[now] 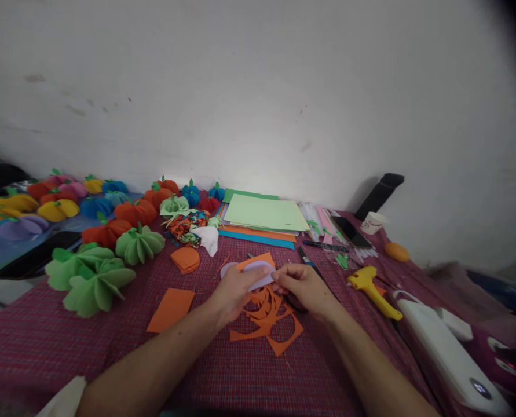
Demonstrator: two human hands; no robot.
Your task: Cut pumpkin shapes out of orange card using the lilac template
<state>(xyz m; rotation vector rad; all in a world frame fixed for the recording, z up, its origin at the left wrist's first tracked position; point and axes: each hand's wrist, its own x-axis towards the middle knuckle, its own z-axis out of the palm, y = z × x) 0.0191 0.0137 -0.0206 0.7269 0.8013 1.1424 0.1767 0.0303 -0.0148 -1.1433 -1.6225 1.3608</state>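
My left hand (pixel 235 291) grips a rounded lilac paper piece (pixel 253 280) laid over an orange paper sheet (pixel 264 259), thumb on top. At their right edge, the closed fingertips of my right hand (pixel 303 286) pinch the papers. A dark, curved handle (pixel 296 302) shows under my right hand; what it belongs to is mostly hidden. Below both hands lie curved orange paper scraps (pixel 266 315). To the left are a small stack of rounded orange cutouts (pixel 185 260) and an orange paper rectangle (pixel 171 310).
Folded-paper pumpkins in several colours (pixel 140 243) crowd the left side. Coloured paper sheets (pixel 264 212) are stacked at the back, beside a heap of shredded paper (pixel 188 226). On the right are a yellow glue gun (pixel 374 292), a paper cup (pixel 373 223) and a white device (pixel 451 350).
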